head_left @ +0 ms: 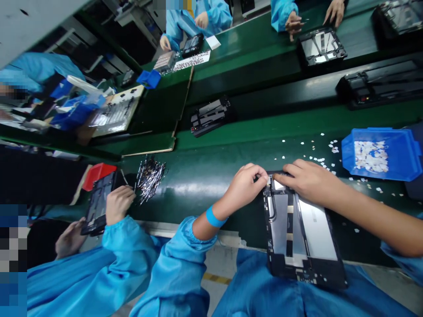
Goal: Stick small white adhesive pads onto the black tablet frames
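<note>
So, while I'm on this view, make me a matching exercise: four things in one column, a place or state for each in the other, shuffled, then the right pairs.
Things:
1. opened tablet
2. wristband
3. heap of thin strips
4. bin near the right edge of the picture

Places and states:
A. on the green bench, near a co-worker's hand
B. blue, with small white pieces inside
C. left hand and right hand at its far end
D. around the person's left wrist

Pairs: 1-C, 2-D, 3-A, 4-B
</note>
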